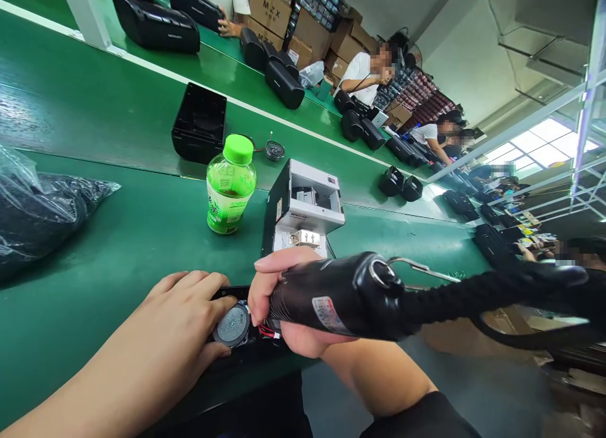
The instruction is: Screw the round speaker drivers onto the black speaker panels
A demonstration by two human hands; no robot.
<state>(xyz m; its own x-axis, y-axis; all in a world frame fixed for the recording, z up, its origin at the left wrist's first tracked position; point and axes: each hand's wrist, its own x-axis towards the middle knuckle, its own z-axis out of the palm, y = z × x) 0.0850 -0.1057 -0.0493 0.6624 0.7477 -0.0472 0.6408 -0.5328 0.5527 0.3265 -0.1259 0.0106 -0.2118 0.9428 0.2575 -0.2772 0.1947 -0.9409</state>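
Observation:
A black speaker housing lies at the table's near edge, with a round grey speaker driver in it and red wires beside the driver. My left hand rests on the housing, thumb and fingers around the driver, gripping the housing's edge. Wrapped around a black corded power screwdriver is my right hand, just right of the driver. The tool's tip is hidden behind my right hand. Beyond it stands a grey and black screw feeder.
A green-capped bottle stands left of the feeder. A plastic bag of black parts lies at the left. An open black housing and a small speaker lie farther back. Several people work beyond the white line.

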